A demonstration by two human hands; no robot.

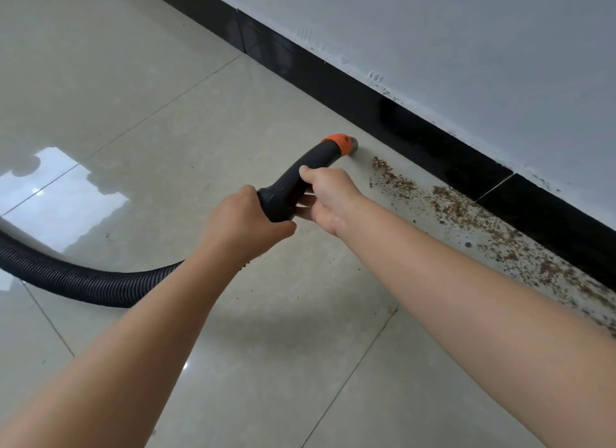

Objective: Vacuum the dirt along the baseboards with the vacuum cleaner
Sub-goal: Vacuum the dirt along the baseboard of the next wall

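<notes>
Head view: left hand (245,219) grips the rear of the black vacuum nozzle handle (300,181); right hand (328,199) grips it further forward. The orange-collared tip (346,145) sits on the floor (166,97) beside the black baseboard (416,137), adjoining the brown dirt (466,214). The ribbed hose (83,281) trails left.

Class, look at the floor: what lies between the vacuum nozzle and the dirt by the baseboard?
Head view: only a short stretch of bare tile separates the nozzle from the dirt.
</notes>
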